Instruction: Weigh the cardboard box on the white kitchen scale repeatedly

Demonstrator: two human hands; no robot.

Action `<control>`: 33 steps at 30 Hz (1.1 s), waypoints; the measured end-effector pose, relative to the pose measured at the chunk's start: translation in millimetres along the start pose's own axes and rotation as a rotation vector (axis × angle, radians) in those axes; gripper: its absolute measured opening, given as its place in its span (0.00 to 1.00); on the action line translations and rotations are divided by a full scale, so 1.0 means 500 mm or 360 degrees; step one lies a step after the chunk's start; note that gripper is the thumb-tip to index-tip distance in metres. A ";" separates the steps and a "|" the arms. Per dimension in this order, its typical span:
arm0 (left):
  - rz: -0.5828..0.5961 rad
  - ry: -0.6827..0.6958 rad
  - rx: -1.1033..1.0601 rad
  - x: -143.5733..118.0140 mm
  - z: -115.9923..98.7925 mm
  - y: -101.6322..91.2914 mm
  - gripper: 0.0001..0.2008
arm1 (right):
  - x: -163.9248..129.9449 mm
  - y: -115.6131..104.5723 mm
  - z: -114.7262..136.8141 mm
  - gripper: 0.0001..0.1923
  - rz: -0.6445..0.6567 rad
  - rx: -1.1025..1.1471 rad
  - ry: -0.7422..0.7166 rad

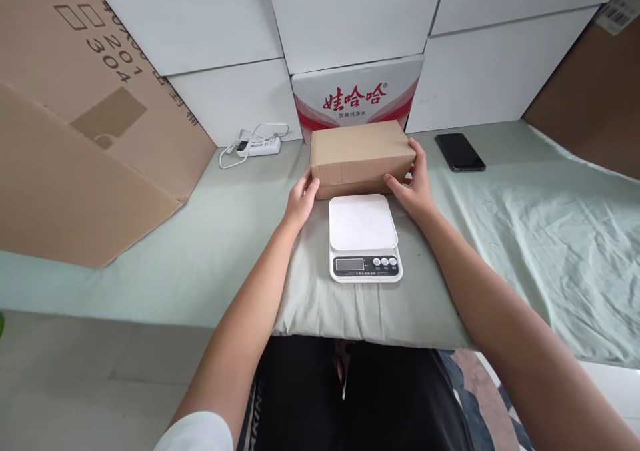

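A small brown cardboard box (359,154) lies on the pale green cloth, just behind a white digital kitchen scale (363,238). My left hand (301,198) presses against the box's left end. My right hand (414,183) wraps the box's right end, fingers on its side and front. Both hands grip the box between them. The scale's platform is bare and its display shows no reading I can make out.
A white power strip with cable (257,146) lies back left. A black phone (459,151) lies back right. A red-and-white printed carton (357,98) stands behind the box among white cartons. Large brown cardboard (85,118) leans at left.
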State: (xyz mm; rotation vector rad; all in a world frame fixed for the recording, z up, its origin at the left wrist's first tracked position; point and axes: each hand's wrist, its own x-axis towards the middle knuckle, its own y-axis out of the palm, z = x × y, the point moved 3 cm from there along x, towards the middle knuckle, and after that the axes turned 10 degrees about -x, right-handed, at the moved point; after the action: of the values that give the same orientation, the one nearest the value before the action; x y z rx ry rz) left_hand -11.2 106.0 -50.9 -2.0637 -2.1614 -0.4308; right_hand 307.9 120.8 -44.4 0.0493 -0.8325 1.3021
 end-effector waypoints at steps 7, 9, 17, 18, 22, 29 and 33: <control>-0.0001 -0.0033 -0.0002 -0.002 0.007 0.002 0.34 | -0.003 0.006 -0.014 0.54 -0.0009 0.0025 0.0054; 0.0015 -0.0036 -0.0006 -0.002 0.007 0.003 0.35 | -0.004 0.007 -0.016 0.56 -0.0019 0.0013 0.0066; -0.0223 -0.0027 0.0019 0.009 -0.020 -0.070 0.48 | -0.012 -0.035 -0.023 0.62 -0.0236 -0.0060 0.0166; -0.0236 -0.0021 0.0027 0.010 -0.025 -0.079 0.49 | -0.013 -0.040 -0.023 0.61 -0.0250 -0.0082 0.0190; -0.0243 -0.0036 0.0044 0.012 -0.028 -0.087 0.49 | -0.016 -0.043 -0.015 0.56 -0.0214 -0.0087 0.0272; -0.0096 -0.0104 0.0040 0.003 -0.015 -0.041 0.48 | -0.018 -0.038 0.011 0.47 -0.0081 -0.0069 0.0314; 0.0057 -0.0100 0.0045 -0.004 -0.020 -0.020 0.42 | -0.017 -0.035 0.016 0.49 0.0008 -0.0110 0.0271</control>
State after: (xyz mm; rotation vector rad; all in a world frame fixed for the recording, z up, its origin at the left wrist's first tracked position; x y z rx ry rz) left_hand -21.8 100.8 -43.4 -2.1248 -2.1484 -0.3337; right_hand 318.6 104.6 -36.3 -0.1168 -0.7311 1.2622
